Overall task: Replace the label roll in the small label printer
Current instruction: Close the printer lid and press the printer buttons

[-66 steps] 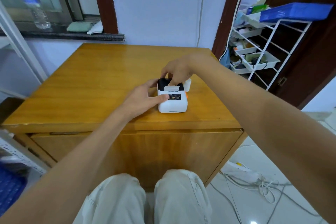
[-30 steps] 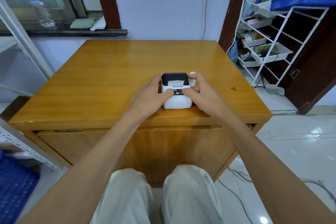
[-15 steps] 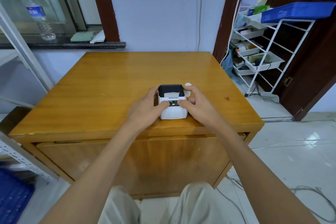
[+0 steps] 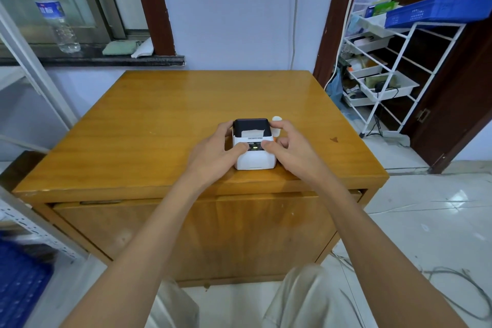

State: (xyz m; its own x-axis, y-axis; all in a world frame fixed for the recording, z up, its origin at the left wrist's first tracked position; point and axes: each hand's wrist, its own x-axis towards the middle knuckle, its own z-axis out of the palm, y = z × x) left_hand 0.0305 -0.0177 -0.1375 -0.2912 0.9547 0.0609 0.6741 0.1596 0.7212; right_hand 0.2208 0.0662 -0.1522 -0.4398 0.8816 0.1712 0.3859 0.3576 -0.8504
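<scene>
Worktop (image 4: 165, 125): glossy honey-coloured wood, small dark mark right of the hands.
Label printer (image 4: 254, 153): near the front edge, between both hands.
Left hand (image 4: 213, 152): grasps the printer's left side, thumb on its front.
Right hand (image 4: 290, 152): grasps the right side likewise.
Wire rack (image 4: 399, 66): far right of the right hand.
Water bottle (image 4: 57, 20): on the sill, far beyond the left hand.
Floor (image 4: 426, 221): pale tiles.

Legible text — none: the small white label printer (image 4: 254, 153) and clear plastic bottle (image 4: 57, 24), upper left, carry only blurred print.
</scene>
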